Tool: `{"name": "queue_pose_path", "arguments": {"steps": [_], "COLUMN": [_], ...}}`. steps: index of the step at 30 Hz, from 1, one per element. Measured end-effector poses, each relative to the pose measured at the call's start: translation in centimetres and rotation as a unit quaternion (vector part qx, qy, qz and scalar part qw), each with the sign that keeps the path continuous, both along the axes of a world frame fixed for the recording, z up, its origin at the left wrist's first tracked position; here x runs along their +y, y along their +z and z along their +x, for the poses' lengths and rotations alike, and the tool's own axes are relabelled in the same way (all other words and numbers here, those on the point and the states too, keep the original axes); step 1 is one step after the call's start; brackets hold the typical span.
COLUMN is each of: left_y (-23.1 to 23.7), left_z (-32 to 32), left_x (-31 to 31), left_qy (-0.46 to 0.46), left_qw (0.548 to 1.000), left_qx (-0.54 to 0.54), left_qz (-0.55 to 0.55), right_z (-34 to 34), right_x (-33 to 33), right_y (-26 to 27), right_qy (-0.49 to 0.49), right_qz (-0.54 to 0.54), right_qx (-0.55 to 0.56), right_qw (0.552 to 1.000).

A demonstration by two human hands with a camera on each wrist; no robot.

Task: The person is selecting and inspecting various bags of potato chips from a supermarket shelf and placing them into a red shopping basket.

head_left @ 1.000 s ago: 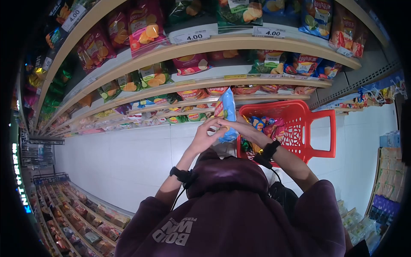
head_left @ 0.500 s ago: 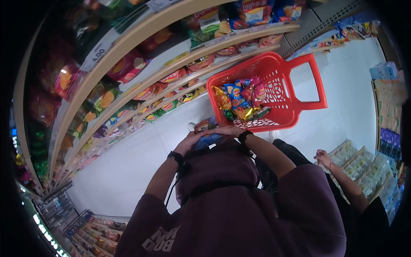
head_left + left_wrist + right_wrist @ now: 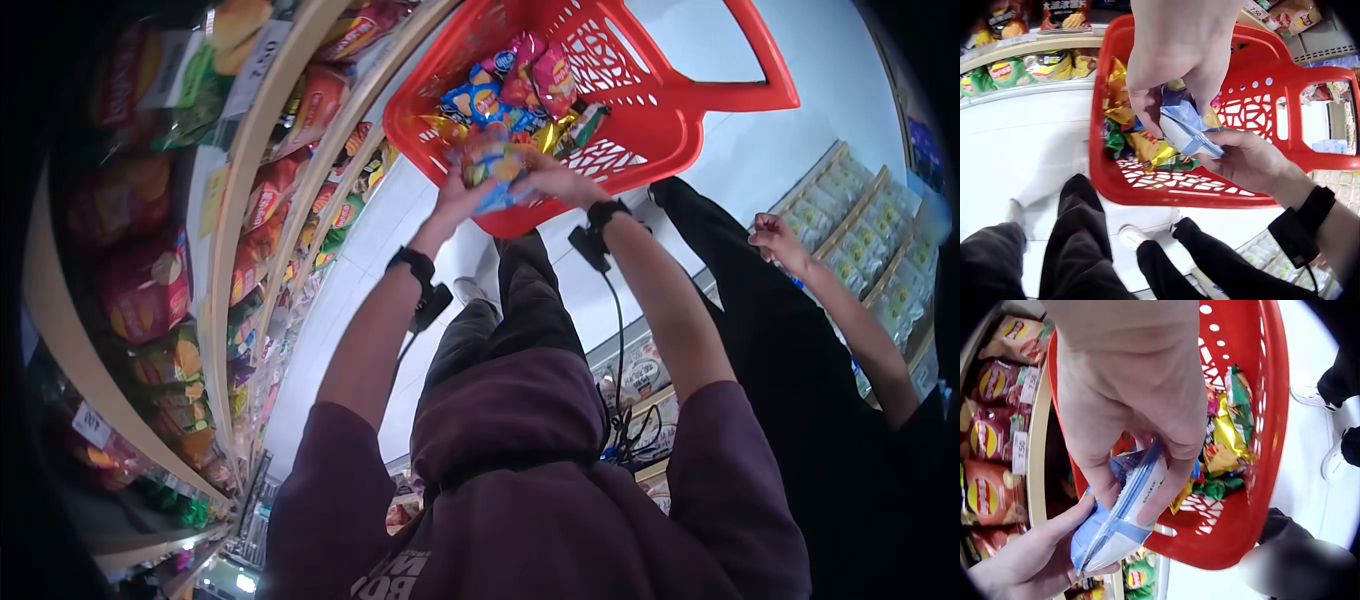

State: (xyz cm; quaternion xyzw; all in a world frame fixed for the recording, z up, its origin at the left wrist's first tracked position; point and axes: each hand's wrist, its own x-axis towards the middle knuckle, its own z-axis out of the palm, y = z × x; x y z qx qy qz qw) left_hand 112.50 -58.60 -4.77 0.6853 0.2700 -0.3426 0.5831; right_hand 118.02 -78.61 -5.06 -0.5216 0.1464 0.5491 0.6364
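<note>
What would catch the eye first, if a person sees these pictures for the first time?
The red basket at the top of the head view, with bright snack packets inside, would probably catch it first. Next comes the blue-and-white bag at the basket's near edge, held by the person's left grip and right grip. Rows of chip bags line the shelves at left.

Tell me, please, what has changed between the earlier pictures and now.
The blue bag, held outside the red basket earlier, has moved forward and is now over it. Nothing has been let go: the left hand and right hand both still hold the bag. The other bags inside the basket look unchanged.
</note>
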Motion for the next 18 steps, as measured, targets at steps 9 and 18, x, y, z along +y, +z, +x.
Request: {"name": "queue_pose_path", "arguments": {"steps": [9, 18], "left_y": [-5.4, -7.9], "left_z": [11.8, 9.5], "left_x": [-0.1, -1.4], "left_qy": [-0.131, -0.106], "left_qw": [0.936, 0.936], "left_qx": [-0.301, -0.297], "left_qz": [0.123, 0.157], "right_z": [7.1, 5.4], "right_x": [-0.2, 1.6], "right_y": [-5.9, -10.5], "right_qy": [-0.176, -0.229], "right_qz": [0.065, 0.005], "right_qx": [-0.278, -0.31], "right_qw": [0.942, 0.923]}}
